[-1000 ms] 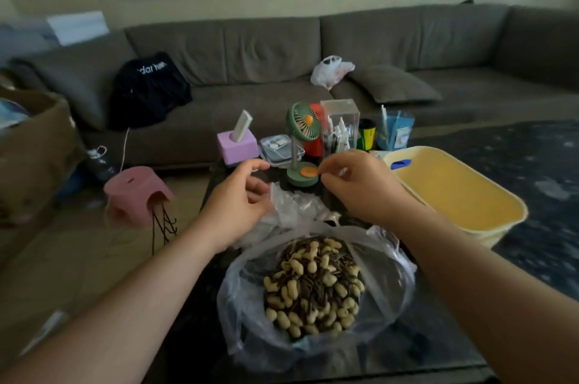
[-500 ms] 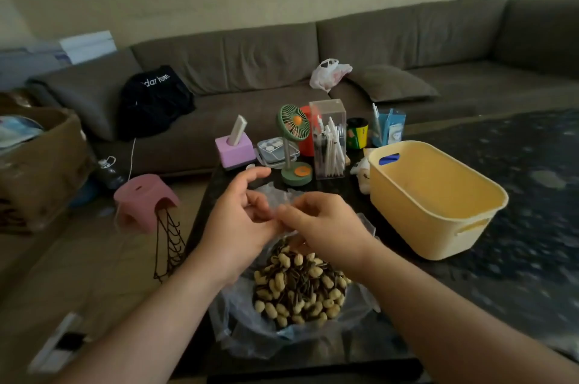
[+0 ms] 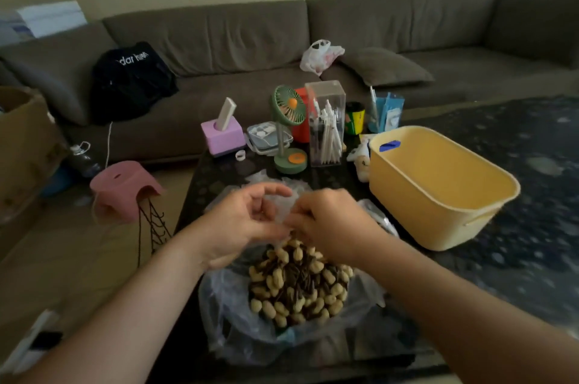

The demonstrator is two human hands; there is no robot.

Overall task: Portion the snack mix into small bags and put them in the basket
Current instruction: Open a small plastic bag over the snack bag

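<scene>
Both hands, left point(image 3: 247, 220) and right point(image 3: 326, 224), are pinching a small clear bag point(image 3: 283, 206) between them, just above the snack mix point(image 3: 297, 283); basket point(image 3: 438, 214) sitting right.

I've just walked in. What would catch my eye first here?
Probably the heap of snack mix in a clear bag at the near table edge, with the left hand and right hand fumbling a small clear bag just above it. Next, the big yellow basket on the right.

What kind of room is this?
Most likely a home living room: a long grey sofa with a cushion, and a low dark coffee table cluttered with a desk fan and tissue box.
</scene>
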